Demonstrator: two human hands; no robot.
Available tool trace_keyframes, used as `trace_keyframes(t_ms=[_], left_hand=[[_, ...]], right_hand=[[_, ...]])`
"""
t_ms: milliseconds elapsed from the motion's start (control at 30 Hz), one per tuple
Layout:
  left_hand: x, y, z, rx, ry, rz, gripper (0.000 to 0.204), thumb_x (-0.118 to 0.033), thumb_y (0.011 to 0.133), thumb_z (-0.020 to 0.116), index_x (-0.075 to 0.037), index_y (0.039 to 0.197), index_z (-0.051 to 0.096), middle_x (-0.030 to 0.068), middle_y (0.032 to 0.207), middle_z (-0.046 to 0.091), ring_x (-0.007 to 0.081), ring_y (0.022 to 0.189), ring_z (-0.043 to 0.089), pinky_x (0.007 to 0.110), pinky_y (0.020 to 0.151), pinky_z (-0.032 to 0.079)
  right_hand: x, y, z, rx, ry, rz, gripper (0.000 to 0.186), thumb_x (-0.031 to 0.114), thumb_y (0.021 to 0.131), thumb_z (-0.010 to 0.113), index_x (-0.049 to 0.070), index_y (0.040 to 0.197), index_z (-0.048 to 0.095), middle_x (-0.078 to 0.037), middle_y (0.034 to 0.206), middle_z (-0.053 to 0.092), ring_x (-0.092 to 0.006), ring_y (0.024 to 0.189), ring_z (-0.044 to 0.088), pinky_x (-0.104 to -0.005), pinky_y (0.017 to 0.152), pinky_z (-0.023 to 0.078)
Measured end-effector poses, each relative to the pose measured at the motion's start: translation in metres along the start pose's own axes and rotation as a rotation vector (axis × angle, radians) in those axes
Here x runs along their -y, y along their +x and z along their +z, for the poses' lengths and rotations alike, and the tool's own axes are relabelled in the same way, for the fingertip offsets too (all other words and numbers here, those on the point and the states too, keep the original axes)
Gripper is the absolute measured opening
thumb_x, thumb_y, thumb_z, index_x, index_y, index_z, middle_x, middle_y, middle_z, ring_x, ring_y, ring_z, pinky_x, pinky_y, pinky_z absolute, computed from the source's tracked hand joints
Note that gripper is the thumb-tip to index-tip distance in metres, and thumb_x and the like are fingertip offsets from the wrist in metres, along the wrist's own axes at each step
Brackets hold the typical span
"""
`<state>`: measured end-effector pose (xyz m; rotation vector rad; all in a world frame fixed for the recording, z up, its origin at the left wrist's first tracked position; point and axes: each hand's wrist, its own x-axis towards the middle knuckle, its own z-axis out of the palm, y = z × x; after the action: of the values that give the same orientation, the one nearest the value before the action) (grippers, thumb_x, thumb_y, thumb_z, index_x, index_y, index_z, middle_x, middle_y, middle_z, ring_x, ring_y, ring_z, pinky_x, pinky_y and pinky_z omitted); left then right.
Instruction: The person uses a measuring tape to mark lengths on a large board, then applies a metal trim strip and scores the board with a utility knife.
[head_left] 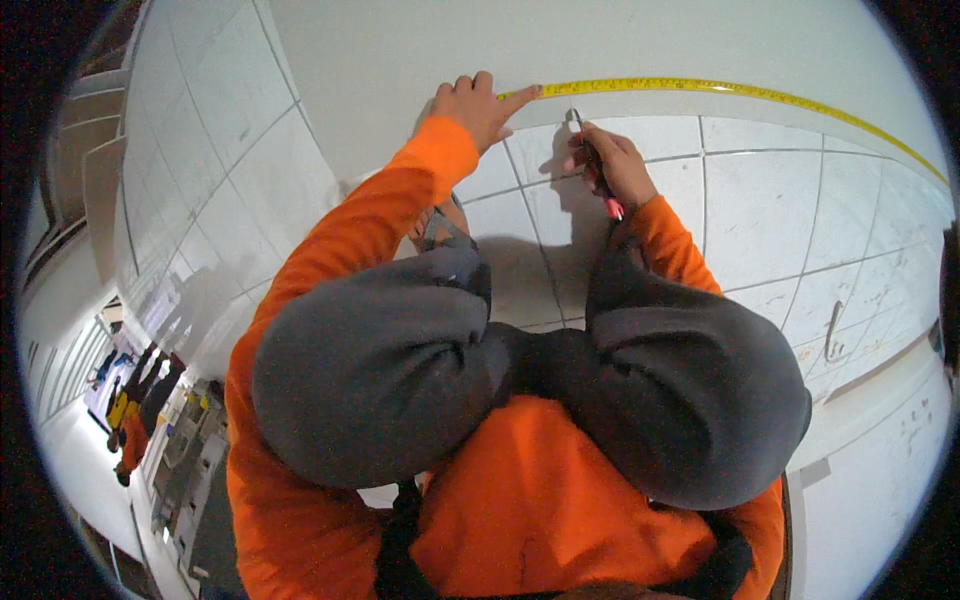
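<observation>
A yellow measuring tape point(660, 84) runs along the pale wall, just above the white floor tiles, and curves off to the far right. My left hand point(476, 108) lies flat against the wall at the tape's left end, its forefinger stretched over the tape and the other fingers spread. Just below the tape, my right hand point(618, 165) grips a slim black and red pen-like tool point(603, 185). Its pale, dark-pointed tip aims up at the wall near the tape, but I cannot tell whether it touches.
My bent knees in grey trousers point(370, 370) flank the white tiled floor point(740, 230) where I crouch. A sandalled foot point(447, 225) shows under my left forearm. At the far left are people point(135, 425) in orange and yellow tops, beside cluttered items point(190, 440).
</observation>
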<state>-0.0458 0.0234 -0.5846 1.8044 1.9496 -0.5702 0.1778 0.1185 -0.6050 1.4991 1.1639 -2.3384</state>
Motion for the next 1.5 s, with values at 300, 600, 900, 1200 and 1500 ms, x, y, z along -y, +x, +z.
trace_keyframes(t_ms=[300,600,900,1200,1500], left_hand=[[-0.004,0.005,-0.005,0.046,-0.105,0.031,0.058,-0.035,0.1,0.056,-0.044,0.154,0.035,0.0212,0.112,0.06,0.0376,0.096,0.067,0.049,0.081,0.057],[-0.014,-0.002,-0.014,0.022,-0.337,0.196,0.045,-0.02,0.101,0.047,-0.019,0.146,0.05,0.0205,0.108,0.062,0.0387,0.091,0.067,0.051,0.081,0.057],[-0.032,0.005,0.004,-0.258,-0.684,0.379,0.051,-0.031,0.094,0.065,-0.011,0.14,0.055,0.0169,0.114,0.066,0.0357,0.102,0.066,0.046,0.09,0.054],[-0.038,0.009,-0.033,-0.085,-0.673,0.275,0.039,-0.034,0.089,0.071,-0.006,0.117,0.071,0.0185,0.108,0.072,0.0333,0.096,0.07,0.043,0.088,0.056],[-0.033,-0.003,-0.026,-0.061,-0.83,0.143,0.042,-0.038,0.088,0.075,-0.004,0.112,0.073,0.0178,0.101,0.074,0.0306,0.096,0.072,0.04,0.088,0.056]], right_hand=[[0.004,-0.021,-0.051,-0.265,0.307,-0.145,0.032,0.038,0.098,0.064,0.007,0.105,0.068,0.0,0.069,0.059,-0.0084,0.05,0.049,-0.0248,0.045,0.039],[0.006,-0.013,-0.108,-0.625,0.616,-0.385,0.043,0.038,0.095,0.07,-0.001,0.111,0.063,-0.01,0.093,0.071,-0.0123,0.062,0.058,-0.0248,0.05,0.044],[0.048,-0.002,-0.149,-0.595,0.583,-0.448,0.033,0.033,0.095,0.071,0.003,0.109,0.066,-0.009,0.096,0.074,-0.0087,0.052,0.051,-0.0245,0.046,0.044],[0.069,-0.018,-0.172,-0.652,0.6,-0.526,0.025,0.027,0.093,0.072,0.003,0.098,0.066,-0.007,0.087,0.074,-0.0086,0.053,0.052,-0.0248,0.045,0.044],[0.046,-0.009,-0.094,-0.453,0.327,-0.413,0.031,0.032,0.095,0.07,0.001,0.095,0.073,-0.007,0.087,0.075,-0.0085,0.057,0.056,-0.024,0.051,0.046]])
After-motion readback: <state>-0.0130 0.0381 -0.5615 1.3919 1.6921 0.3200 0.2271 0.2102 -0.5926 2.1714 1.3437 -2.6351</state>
